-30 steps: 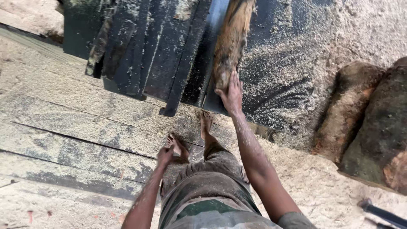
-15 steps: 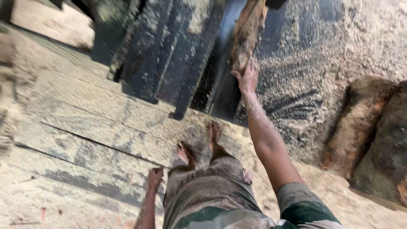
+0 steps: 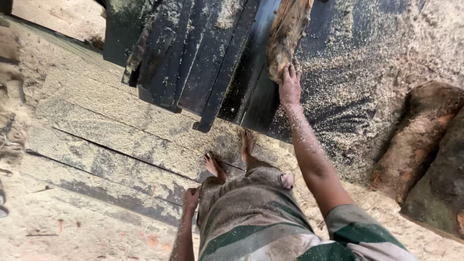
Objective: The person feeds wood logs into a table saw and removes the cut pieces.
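Wooden log (image 3: 285, 38) under one right hand (image 3: 290, 87).

Soft, even daylight fills the scene, brightest on the pale sawdust at far left and far right. Shadows are faint, glare is absent, and the dark planks (image 3: 193, 63) stay dim. Focus is fairly sharp, softening slightly at the near edge.

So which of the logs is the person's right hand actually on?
The narrow log lying on the dark sawdust-covered platform, under the right hand. The two bulkier logs lie apart at the right edge, untouched.
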